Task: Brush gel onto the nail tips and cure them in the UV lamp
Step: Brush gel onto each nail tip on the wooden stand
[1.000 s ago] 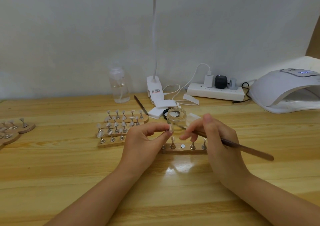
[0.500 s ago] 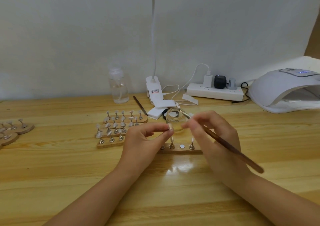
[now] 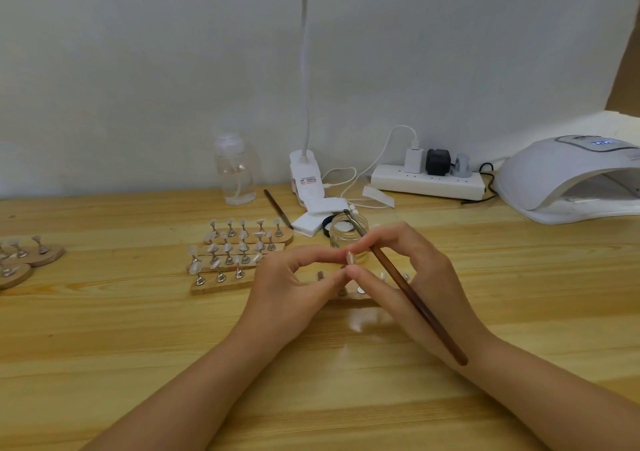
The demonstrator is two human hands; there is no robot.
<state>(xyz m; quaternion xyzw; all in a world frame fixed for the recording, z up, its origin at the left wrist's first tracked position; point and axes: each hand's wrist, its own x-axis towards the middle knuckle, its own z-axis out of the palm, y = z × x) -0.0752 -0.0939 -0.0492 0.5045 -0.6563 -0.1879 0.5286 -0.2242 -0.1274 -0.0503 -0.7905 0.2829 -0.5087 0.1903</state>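
1. Two round wooden stands [image 3: 41,255] are sitting at the far left edge of the table [image 3: 104,329], each carrying small metal pegs.
2. Three wooden strips [image 3: 239,253] with pegged nail tips are lying left of centre, just left of the left hand; a clear bottle [image 3: 235,173] is standing beyond them against the wall.
3. Left hand [image 3: 294,288] is curling at centre, thumb and forefinger pinching one nail tip [image 3: 350,257] and holding it raised above a further wooden strip [image 3: 349,300] lying near the hands.
4. Right hand [image 3: 415,277] is closing on the brush [image 3: 408,288] in a pen grip, its fingertips touching those of the left hand beside the tip.
5. Brush's long axis is running from near right to far left, its handle end passing over the right wrist and its working end pointing over the open glass jar [image 3: 348,234] directly behind the hands.
6. Judgement: the bristles are lying just beyond and above the nail tip, so the coming stroke is calling for the brush to draw back toward the pinched tip; the right hand is the nearer one to the jar.
7. UV lamp [image 3: 571,180] is standing at far right, well apart from both hands, with a power strip [image 3: 426,182] to its left.
8. Judgement: curing is not yet begun for this tip.
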